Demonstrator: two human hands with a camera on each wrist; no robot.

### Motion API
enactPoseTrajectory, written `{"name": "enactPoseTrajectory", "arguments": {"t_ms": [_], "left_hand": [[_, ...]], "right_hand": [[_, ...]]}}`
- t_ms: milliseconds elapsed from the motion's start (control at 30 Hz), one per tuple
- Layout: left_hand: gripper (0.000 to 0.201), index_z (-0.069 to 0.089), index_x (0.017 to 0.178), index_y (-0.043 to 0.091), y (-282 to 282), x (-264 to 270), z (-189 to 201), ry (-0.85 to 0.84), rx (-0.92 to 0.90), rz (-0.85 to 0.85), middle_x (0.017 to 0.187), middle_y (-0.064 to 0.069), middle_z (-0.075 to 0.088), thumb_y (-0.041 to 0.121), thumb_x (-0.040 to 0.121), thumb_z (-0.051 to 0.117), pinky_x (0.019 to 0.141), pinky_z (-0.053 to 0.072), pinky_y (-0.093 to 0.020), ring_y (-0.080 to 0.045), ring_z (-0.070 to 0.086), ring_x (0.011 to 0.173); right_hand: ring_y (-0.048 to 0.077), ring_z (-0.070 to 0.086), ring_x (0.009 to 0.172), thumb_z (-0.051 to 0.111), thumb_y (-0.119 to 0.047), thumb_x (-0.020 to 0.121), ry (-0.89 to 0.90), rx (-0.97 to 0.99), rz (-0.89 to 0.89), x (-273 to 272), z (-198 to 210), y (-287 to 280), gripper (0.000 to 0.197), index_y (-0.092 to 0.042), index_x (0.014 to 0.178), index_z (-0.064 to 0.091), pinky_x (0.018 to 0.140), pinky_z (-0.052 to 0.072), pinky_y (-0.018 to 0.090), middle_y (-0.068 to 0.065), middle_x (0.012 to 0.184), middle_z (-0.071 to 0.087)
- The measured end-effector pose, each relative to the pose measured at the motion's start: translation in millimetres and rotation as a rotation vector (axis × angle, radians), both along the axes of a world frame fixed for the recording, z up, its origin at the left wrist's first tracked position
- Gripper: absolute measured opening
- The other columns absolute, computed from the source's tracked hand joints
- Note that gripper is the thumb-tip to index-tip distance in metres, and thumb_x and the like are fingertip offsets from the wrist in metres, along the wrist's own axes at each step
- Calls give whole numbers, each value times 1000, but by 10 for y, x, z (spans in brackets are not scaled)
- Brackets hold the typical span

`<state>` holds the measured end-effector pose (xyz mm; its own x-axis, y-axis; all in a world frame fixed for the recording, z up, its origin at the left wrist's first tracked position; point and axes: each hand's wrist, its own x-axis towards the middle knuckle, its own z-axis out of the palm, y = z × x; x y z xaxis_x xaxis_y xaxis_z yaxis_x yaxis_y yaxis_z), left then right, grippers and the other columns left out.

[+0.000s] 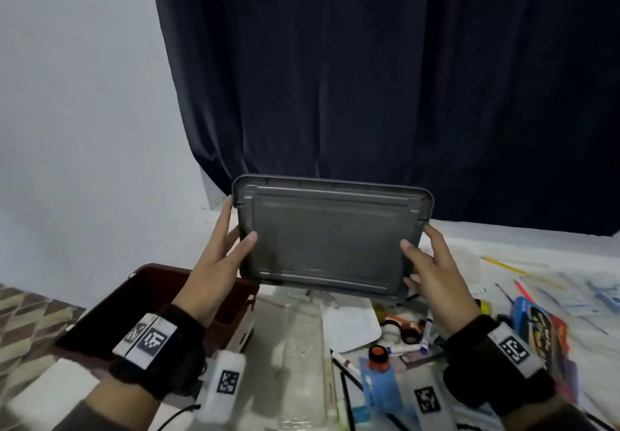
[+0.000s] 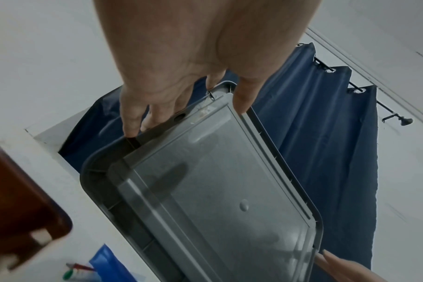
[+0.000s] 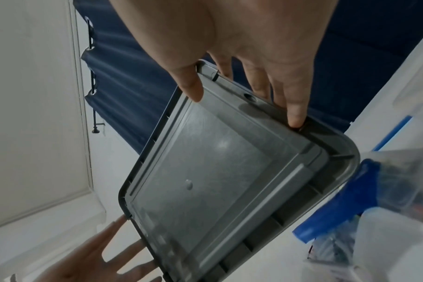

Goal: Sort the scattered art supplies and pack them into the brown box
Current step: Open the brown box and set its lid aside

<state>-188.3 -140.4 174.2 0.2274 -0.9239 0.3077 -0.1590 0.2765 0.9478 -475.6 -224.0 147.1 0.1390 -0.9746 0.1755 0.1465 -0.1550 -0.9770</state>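
Note:
A grey plastic lid (image 1: 325,239) is held upright in the air above the table, its ribbed inner face toward me. My left hand (image 1: 239,222) pinches its left edge, thumb on the inner face and fingers behind. On the right edge my right hand (image 1: 417,237) grips the same way. The wrist views show the lid (image 2: 217,190) (image 3: 217,171) with each thumb on its face. The brown box (image 1: 157,268) stands open at the lower left, under my left forearm; its inside is dark. Scattered supplies lie below the lid, among them an orange-capped paint bottle (image 1: 379,357) and a white palette (image 1: 352,326).
A blue packet (image 1: 536,326), a yellow pencil (image 1: 503,264) and plastic sleeves cover the table's right side. A dark curtain (image 1: 369,78) hangs behind the table and a white wall (image 1: 84,112) stands to the left. Patterned floor (image 1: 27,313) shows at the lower left.

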Motion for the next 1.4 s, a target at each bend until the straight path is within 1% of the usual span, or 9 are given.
{"name": "enactPoseTrajectory", "arguments": {"t_ms": [133, 233, 367, 500, 733, 967, 1167, 1300, 1400], "left_hand": [[60, 27, 145, 59, 38, 487, 29, 2, 22, 30, 138, 10, 61, 27, 102, 51, 77, 52, -8, 0, 57, 124], [60, 27, 144, 59, 60, 816, -41, -15, 52, 56, 136, 8, 62, 27, 101, 53, 85, 50, -17, -3, 59, 123], [60, 28, 142, 63, 16, 1265, -17, -53, 87, 69, 135, 13, 62, 32, 99, 55, 97, 43, -25, 4, 57, 121], [54, 33, 137, 66, -93, 1734, 140, -88, 105, 42, 133, 18, 63, 37, 97, 54, 107, 36, -39, -5, 55, 128], [51, 40, 137, 61, -272, 2508, 72, -144, 228, 29, 129, 17, 66, 45, 92, 58, 117, 27, -46, -8, 52, 131], [50, 54, 136, 34, -481, 3127, -75, -356, 374, -91, 126, 17, 67, 45, 89, 70, 118, 32, -39, 3, 55, 125], [44, 58, 129, 32, -557, 3484, -285, -418, 477, -200, 121, 18, 69, 44, 89, 71, 115, 36, -37, 3, 59, 119], [66, 57, 124, 36, -535, 3643, -392, -416, 507, -270, 121, 20, 68, 71, 68, 64, 108, 38, -36, -2, 65, 112], [47, 59, 121, 32, -512, 3703, -422, -387, 493, -277, 121, 17, 69, 66, 88, 57, 109, 38, -40, -3, 67, 109]], "right_hand": [[-5, 69, 82, 52, -20, 100, -16, 19, 41, 488, -36, 13, 34, -35, 130, 45, 63, 52, 11, -14, 87, 75], [-1, 69, 83, 55, -19, 98, -5, 39, 52, 840, -121, -27, 32, -27, 128, 45, 77, 55, 23, -7, 90, 76], [0, 70, 78, 57, -15, 97, 6, 36, 17, 1294, -181, -166, 32, -23, 124, 44, 57, 50, 11, 5, 100, 74], [7, 72, 88, 56, -14, 98, 1, 36, 37, 1708, -148, -311, 39, -31, 130, 42, 57, 53, 14, 0, 103, 74], [13, 69, 101, 59, -12, 96, 109, 41, 80, 2258, -163, -479, 58, -42, 138, 32, 78, 56, 31, 2, 112, 72], [16, 68, 101, 60, -16, 96, 221, 141, 89, 2543, -312, -486, 28, -23, 116, 42, 70, 55, 28, 2, 113, 70], [17, 67, 101, 61, -19, 95, 389, 86, 10, 2588, -445, -380, 22, -28, 115, 56, 84, 59, 46, -6, 107, 67], [7, 67, 100, 66, -31, 89, 599, -29, -29, 2518, -538, -209, 30, -45, 115, 60, 83, 58, 33, -17, 104, 70], [6, 69, 93, 67, -29, 87, 650, -71, -79, 2521, -554, -48, 27, -42, 111, 62, 80, 55, 28, -22, 98, 71]]}}
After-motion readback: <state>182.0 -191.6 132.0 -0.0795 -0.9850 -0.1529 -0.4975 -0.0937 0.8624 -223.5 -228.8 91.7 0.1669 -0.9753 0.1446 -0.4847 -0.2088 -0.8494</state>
